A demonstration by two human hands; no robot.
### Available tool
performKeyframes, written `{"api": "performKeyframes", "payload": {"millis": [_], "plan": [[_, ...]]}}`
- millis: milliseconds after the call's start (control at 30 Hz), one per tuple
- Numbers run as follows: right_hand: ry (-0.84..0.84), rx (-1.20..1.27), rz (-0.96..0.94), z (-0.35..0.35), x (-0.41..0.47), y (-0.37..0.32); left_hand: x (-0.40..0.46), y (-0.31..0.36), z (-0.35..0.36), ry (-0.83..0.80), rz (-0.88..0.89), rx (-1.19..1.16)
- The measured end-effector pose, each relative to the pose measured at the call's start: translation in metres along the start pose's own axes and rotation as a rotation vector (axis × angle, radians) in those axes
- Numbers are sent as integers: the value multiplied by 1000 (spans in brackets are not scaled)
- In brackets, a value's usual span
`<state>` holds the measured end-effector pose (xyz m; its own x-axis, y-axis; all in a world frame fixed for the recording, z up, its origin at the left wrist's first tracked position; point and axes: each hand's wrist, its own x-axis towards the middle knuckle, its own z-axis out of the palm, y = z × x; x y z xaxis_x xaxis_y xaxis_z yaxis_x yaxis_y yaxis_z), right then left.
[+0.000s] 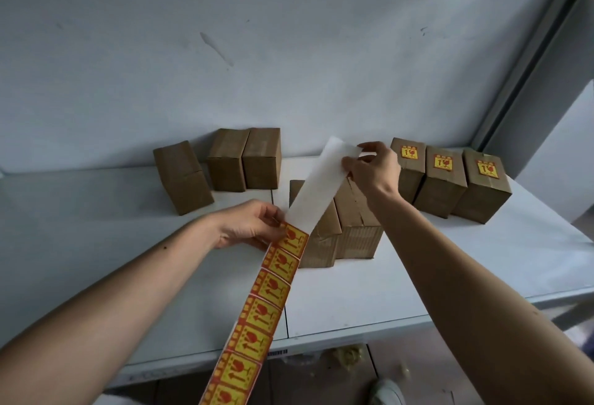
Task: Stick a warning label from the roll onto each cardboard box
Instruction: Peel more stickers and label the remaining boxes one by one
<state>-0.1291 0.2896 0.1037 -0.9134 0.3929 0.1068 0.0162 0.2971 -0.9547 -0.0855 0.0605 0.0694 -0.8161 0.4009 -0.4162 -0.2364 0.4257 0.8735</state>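
Note:
A long strip of yellow-and-red warning labels runs from the bottom edge up to my left hand, which pinches it at the topmost label. Above that the bare white backing rises to my right hand, which pinches its far end. Under the strip stand two plain cardboard boxes side by side. At the right, three boxes carry a label on top. Three unlabelled boxes stand at the back left. No roll is visible.
The boxes stand on a white table pushed against a pale wall. Its front edge runs across the lower frame, with floor, scraps and a shoe below. A window frame rises at the right.

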Motion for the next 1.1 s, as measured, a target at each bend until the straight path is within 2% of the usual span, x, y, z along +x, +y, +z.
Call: {"api": "performKeyframes", "payload": {"millis": [133, 200, 333, 400, 467, 600, 900, 1100], "plan": [[82, 5, 8, -8, 13, 0, 5, 9, -6, 78, 58, -259], [126, 47, 49, -11, 18, 0, 5, 15, -14, 67, 92, -337], [205, 140, 105, -9, 24, -2, 1, 19, -26, -134, 94, -296], [232, 168, 120, -5, 28, -3, -2, 17, -29, -238, 116, -397], [238, 199, 151, -1, 31, -4, -5, 15, -33, -295, 146, -480], [250, 230, 208, 4, 35, -2, -10, 14, -34, -336, 190, -483], [289, 253, 265, -5, 37, 0, -24, 9, -38, -227, 29, -421], [252, 263, 264, -7, 39, -13, -43, 49, -70, -123, 83, -319]]}}
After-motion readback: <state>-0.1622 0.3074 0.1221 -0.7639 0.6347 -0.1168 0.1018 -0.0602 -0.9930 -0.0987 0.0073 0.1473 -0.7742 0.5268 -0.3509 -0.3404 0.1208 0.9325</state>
